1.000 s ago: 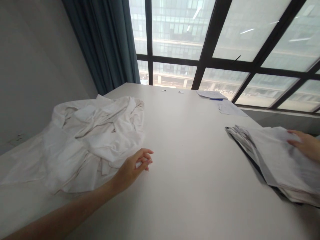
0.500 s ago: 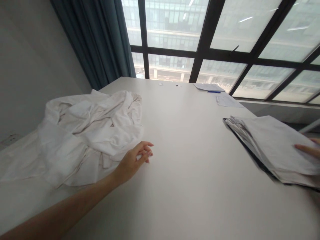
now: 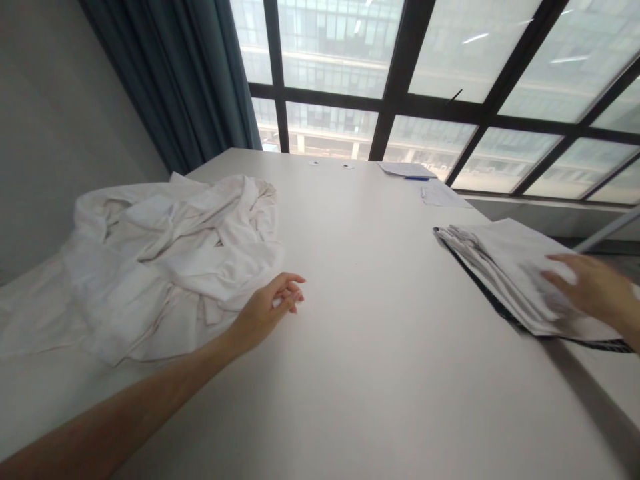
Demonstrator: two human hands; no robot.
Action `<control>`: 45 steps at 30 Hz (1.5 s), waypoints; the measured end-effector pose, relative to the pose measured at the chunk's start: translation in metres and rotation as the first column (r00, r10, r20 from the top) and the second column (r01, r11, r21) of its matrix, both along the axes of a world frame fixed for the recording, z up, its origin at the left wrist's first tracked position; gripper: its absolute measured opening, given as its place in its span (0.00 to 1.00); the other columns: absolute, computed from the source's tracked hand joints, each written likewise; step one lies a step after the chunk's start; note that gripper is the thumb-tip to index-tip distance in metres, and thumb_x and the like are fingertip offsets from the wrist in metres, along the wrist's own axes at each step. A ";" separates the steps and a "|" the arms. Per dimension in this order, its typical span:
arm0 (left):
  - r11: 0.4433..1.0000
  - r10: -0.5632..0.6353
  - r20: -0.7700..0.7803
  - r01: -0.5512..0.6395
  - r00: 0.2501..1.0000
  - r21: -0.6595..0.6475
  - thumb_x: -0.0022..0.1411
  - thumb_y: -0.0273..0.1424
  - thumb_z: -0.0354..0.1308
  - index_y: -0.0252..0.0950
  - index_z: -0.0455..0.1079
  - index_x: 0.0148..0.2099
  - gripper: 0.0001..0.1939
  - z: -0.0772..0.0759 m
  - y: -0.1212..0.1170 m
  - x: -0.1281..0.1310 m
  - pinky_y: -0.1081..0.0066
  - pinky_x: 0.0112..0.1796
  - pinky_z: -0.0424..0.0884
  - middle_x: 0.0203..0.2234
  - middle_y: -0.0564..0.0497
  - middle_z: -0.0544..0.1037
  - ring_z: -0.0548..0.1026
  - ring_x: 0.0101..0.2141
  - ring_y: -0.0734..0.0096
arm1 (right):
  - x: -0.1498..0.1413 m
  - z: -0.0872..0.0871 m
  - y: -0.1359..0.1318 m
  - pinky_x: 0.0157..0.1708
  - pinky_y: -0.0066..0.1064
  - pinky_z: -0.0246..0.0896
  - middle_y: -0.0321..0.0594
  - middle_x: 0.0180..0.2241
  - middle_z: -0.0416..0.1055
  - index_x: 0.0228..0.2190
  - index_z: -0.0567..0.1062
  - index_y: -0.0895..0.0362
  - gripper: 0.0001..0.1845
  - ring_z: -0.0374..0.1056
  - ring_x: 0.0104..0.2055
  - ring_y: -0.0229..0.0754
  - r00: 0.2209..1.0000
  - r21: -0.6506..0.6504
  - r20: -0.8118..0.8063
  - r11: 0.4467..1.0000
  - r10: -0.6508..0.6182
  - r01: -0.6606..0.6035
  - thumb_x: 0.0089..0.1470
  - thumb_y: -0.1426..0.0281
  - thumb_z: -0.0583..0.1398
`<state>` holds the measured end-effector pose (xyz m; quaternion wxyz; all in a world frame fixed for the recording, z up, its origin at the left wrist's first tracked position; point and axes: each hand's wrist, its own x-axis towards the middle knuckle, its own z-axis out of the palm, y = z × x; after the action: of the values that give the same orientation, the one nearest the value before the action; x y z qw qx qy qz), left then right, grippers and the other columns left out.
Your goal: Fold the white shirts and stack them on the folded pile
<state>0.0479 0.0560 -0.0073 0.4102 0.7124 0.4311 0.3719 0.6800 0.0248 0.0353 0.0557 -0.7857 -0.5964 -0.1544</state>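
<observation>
Left hand (image 3: 265,308) out on the broad white table (image 3: 360,320), fingers loosely curled and gripping nothing, resting just beside the edge of the crumpled white cloth heap (image 3: 165,260), which sprawls across the table's left side. Over on the right, the right hand (image 3: 590,290) lies flat with fingers spread on top of the stack of grey-white paper sheets (image 3: 505,263), pressing down rather than gripping; the hand is blurred, so whether a fingertip has caught a sheet's edge I cannot tell. That stack sits on what looks like a dark folder or board, its black rim showing under the near edge, close to the table's right side. Far end of the table, near the big dark-framed window (image 3: 400,107): loose white papers (image 3: 440,195) and a blue pen (image 3: 417,178) lying on one of them. A dark teal curtain (image 3: 180,80) hangs at the left of the glass.
</observation>
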 end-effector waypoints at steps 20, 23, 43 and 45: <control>0.800 0.102 -0.672 0.341 0.734 0.494 0.65 0.25 0.50 0.39 0.73 0.47 0.13 0.046 0.007 -0.007 0.57 0.54 0.62 0.47 0.46 0.77 0.74 0.48 0.59 | -0.228 -0.036 0.012 0.60 0.53 0.58 0.51 0.60 0.64 0.57 0.67 0.52 0.26 0.62 0.61 0.56 0.736 0.097 -0.352 0.805 0.578 -0.586 0.61 0.55 0.53; 0.827 0.336 -0.738 0.191 0.586 0.529 0.67 0.29 0.50 0.41 0.71 0.54 0.15 0.065 0.038 -0.035 0.60 0.54 0.62 0.54 0.46 0.72 0.70 0.53 0.58 | -0.280 -0.035 0.021 0.60 0.52 0.58 0.49 0.61 0.63 0.58 0.66 0.50 0.25 0.61 0.63 0.53 0.611 0.110 -0.446 0.717 0.654 -0.688 0.62 0.58 0.54; 0.764 0.582 -0.794 -0.453 0.177 0.459 0.68 0.33 0.46 0.27 0.64 0.61 0.24 0.033 0.099 -0.173 0.39 0.53 0.57 0.64 0.25 0.56 0.55 0.62 0.33 | -0.338 -0.052 0.019 0.58 0.51 0.60 0.46 0.56 0.71 0.51 0.72 0.52 0.17 0.62 0.61 0.51 0.491 0.191 -0.405 0.597 0.771 -0.780 0.61 0.70 0.53; 0.767 0.589 -0.785 -0.437 0.193 0.469 0.68 0.30 0.43 0.26 0.62 0.61 0.23 0.032 0.098 -0.176 0.41 0.55 0.56 0.61 0.27 0.61 0.58 0.62 0.40 | -0.338 -0.051 0.019 0.58 0.51 0.59 0.47 0.56 0.70 0.50 0.72 0.53 0.17 0.62 0.61 0.51 0.497 0.175 -0.400 0.597 0.770 -0.783 0.62 0.70 0.53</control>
<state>-0.1281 0.1542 0.0245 -0.0917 0.6339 0.7650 0.0681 0.3422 0.0435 -0.0158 0.2391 -0.4473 -0.8585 0.0756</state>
